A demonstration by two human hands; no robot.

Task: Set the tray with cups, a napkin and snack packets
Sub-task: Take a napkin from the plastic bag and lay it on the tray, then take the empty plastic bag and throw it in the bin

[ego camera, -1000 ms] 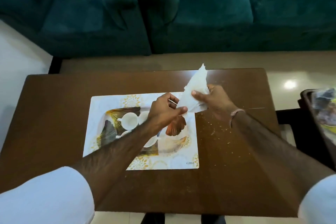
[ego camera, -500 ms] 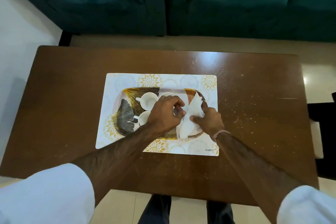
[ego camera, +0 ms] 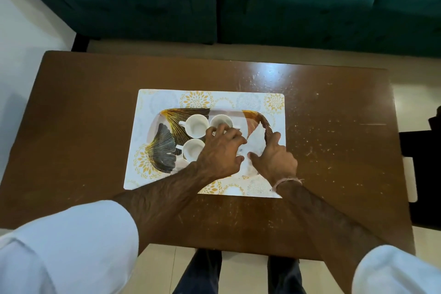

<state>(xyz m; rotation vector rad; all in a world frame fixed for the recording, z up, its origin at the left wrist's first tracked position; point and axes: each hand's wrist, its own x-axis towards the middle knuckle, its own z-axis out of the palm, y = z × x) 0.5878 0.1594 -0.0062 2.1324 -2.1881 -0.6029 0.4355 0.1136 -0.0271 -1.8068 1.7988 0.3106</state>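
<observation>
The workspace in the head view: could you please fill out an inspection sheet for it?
Surface: brown wooden table, scratched, crumb-speckled; patterned placemat under the tray.
Job's things: tray holds three white cups; white napkin lies at its right end. No snack packets seen.
Clutter: nothing seen.
Hands: left hand and right hand rest on the napkin, fingers spread.
Cables: nothing seen.
Surroundings: teal sofa behind; pale floor.
</observation>
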